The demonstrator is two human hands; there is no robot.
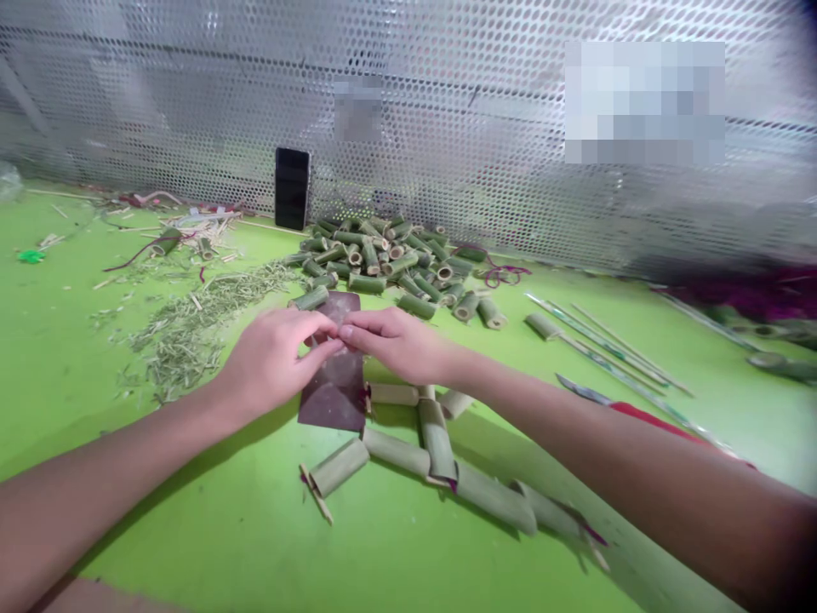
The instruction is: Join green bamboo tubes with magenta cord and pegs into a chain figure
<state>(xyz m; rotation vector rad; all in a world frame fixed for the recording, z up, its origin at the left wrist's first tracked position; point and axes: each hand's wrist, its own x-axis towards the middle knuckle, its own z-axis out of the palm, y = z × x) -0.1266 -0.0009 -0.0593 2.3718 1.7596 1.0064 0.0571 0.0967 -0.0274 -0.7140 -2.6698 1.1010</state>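
Observation:
My left hand (274,351) and my right hand (401,345) meet fingertip to fingertip, both closed in a pinch. Whatever lies between the fingers is hidden or too small to make out. Beneath them, a dark brown rectangular sheet (332,402) lies flat on the green tabletop. Close to its lower right side, cut bamboo tubes (397,452) are joined in a branching figure, with purple cord showing at some ends. One tube at the left end has a thin stick (317,495) across its mouth. Part of the figure is under my right forearm.
Behind my hands is a heap of short green bamboo tubes (389,258). A phone (292,189) leans against the perforated metal wall (459,179). Shavings (185,336) are scattered left. On the right are thin sticks (629,353) and a red-handled cutting tool (651,419).

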